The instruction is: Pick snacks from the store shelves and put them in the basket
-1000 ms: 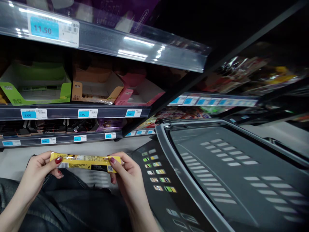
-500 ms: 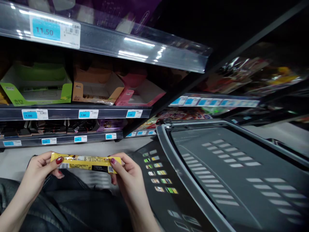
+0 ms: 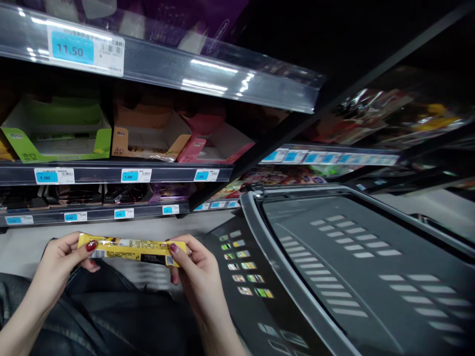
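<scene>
A slim yellow stick packet (image 3: 128, 250) with small print, a barcode and a black patch is stretched level between my two hands, above my lap. My left hand (image 3: 69, 254) pinches its left end, thumb on top and fingers behind. At the other end, my right hand (image 3: 195, 262) grips the packet beside a small square code, with the thumb laid over the front. The packet's contents do not show.
A dark grey slotted shopping basket (image 3: 334, 237) stands close on the right. Ahead, a shelf carries a green box (image 3: 67, 148), an orange box (image 3: 143, 143) and a pink box (image 3: 211, 143). Above them juts a clear shelf edge (image 3: 159, 69) with a price tag.
</scene>
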A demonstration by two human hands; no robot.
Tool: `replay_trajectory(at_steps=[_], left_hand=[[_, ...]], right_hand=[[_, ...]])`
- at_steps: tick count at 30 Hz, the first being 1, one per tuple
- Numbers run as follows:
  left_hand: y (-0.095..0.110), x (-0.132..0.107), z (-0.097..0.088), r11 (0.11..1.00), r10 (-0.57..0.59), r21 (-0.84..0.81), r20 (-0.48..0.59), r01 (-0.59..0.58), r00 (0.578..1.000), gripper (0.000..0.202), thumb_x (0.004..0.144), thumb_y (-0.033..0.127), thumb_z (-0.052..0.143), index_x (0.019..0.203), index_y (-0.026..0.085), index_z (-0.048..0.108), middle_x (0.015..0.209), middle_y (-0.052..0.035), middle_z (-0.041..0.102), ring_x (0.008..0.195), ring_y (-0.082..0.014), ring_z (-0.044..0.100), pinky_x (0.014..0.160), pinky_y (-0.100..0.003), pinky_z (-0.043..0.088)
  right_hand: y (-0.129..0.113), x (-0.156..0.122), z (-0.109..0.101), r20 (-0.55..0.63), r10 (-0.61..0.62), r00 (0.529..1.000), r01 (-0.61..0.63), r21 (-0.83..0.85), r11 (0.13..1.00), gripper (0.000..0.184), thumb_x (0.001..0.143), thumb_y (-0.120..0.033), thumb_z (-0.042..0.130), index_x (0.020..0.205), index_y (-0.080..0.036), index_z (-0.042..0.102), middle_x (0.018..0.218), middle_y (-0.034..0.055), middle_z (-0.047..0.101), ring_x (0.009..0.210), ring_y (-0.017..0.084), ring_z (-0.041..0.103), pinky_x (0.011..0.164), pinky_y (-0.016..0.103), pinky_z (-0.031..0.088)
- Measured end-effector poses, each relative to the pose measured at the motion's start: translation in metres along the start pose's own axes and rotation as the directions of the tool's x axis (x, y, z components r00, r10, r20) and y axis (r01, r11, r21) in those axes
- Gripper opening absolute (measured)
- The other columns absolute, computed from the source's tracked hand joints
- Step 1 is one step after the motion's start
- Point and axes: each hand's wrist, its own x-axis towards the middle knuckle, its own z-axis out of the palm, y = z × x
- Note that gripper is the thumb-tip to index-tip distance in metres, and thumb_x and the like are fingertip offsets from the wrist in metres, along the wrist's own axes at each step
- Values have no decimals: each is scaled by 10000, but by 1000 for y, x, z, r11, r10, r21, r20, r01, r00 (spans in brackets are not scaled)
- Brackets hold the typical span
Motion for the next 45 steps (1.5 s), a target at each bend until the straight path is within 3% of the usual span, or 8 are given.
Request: replay_trajectory(at_steps=[4, 7, 12, 15, 20, 30, 38, 45], left_hand=[[-2, 0, 0, 999, 10, -30, -48, -11, 999, 224, 678, 366, 713, 771, 165, 676, 578, 4, 649, 505, -104, 583, 523, -174, 493], [2, -1, 3, 992, 12, -122, -89, -22, 996, 252, 679, 397, 703, 772, 163, 699, 599, -21, 678, 520, -123, 611, 514, -182, 523], [9, -4, 11, 971, 49, -225, -129, -77, 990, 254, 649, 378, 726, 763, 151, 732, 861, -64, 713, 721, -187, 663, 629, -232, 576], [9, -4, 13, 978, 66, -188, -161, -96, 985, 238, 571, 281, 787, 770, 163, 732, 904, -57, 718, 794, -199, 662, 628, -195, 566], [7, -2, 10, 984, 95, -132, -175, -119, 980, 294, 542, 186, 801, 823, 189, 716, 887, -41, 732, 802, -168, 670, 660, -151, 541], [-2, 0, 4, 983, 142, -95, -169, -160, 975, 291, 537, 155, 809, 807, 210, 716, 862, -8, 739, 769, -143, 683, 703, -136, 536], [-3, 0, 6, 979, 58, -176, -256, -106, 965, 396, 506, 162, 824, 882, 188, 701, 864, -29, 741, 799, -168, 686, 692, -162, 552], [0, 3, 1, 989, 143, 0, -161, -145, 977, 207, 631, 256, 748, 817, 197, 681, 848, -14, 735, 804, -162, 673, 670, -180, 534]], right_hand=[[1, 1, -6, 33, -39, 999, 41, -38, 998, 200, 697, -331, 716, 721, -153, 628, 459, -37, 527, 309, 61, 436, 332, 154, 326], [-3, -1, -10, 63, -145, 987, 149, -68, 986, 105, 713, -266, 708, 753, -174, 677, 628, 13, 615, 421, 96, 538, 417, 197, 450], [-8, -2, -17, 182, -375, 909, 407, -193, 893, 72, 766, -238, 659, 815, -229, 712, 857, 59, 625, 804, 170, 610, 682, 247, 525], [-9, -3, -18, 212, -437, 874, 479, -223, 849, 83, 792, -254, 628, 815, -232, 705, 902, 72, 628, 878, 189, 591, 722, 269, 521], [-11, -5, -14, 133, -450, 883, 468, -310, 827, 98, 767, -164, 643, 803, -233, 703, 927, 74, 648, 901, 201, 599, 705, 274, 530], [-9, -2, -14, 115, -458, 882, 468, -331, 819, 188, 757, -94, 623, 801, -254, 711, 921, 46, 659, 891, 166, 609, 700, 225, 537], [-10, -5, -7, 69, -468, 881, 453, -407, 793, 132, 747, -126, 632, 776, -221, 719, 883, 76, 671, 871, 208, 625, 722, 311, 555], [-8, -3, -5, -16, -451, 892, 416, -359, 836, 194, 732, -167, 673, 916, -230, 686, 1028, 74, 624, 960, 202, 601, 771, 286, 543]])
